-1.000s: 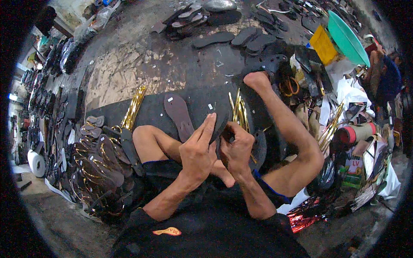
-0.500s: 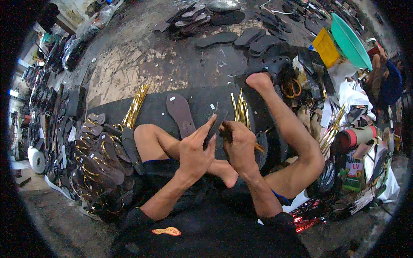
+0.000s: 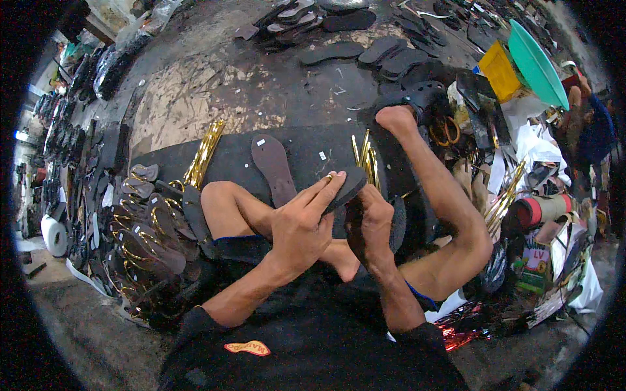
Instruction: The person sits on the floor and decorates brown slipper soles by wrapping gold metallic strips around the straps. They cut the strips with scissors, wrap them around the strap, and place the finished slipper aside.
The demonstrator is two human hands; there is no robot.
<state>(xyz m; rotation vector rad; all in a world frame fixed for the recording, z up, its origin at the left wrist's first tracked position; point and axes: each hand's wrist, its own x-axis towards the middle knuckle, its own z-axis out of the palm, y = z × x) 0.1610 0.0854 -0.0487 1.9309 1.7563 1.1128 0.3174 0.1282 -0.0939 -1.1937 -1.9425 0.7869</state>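
Observation:
A dark sandal sole (image 3: pixel 352 188) is tilted up in front of me, and my left hand (image 3: pixel 298 229) grips it, fingers stretched along its upper face and thumb behind. Close against its right edge is my right hand (image 3: pixel 373 218), closed with the fingers curled in; what they pinch is hidden. Beyond my hands a brown sole (image 3: pixel 272 166) with a small white label lies on the black mat (image 3: pixel 306 148). Gold strips (image 3: pixel 369 163) lie just past my right hand, and another gold bundle (image 3: pixel 204 153) rests farther left.
Finished-looking sandals with gold straps (image 3: pixel 153 238) are heaped at my left. My bare legs (image 3: pixel 450 221) frame the work area. Several dark soles (image 3: pixel 381 52) lie at the back. At right stand a green basin (image 3: pixel 538 65), a yellow box (image 3: pixel 499 70) and scattered scraps; another person (image 3: pixel 590 124) sits beyond.
The sole in my left hand has turned from nearly edge-on to show its broad face. My right hand has shifted slightly down and turned beside it; a gold piece near that wrist no longer shows.

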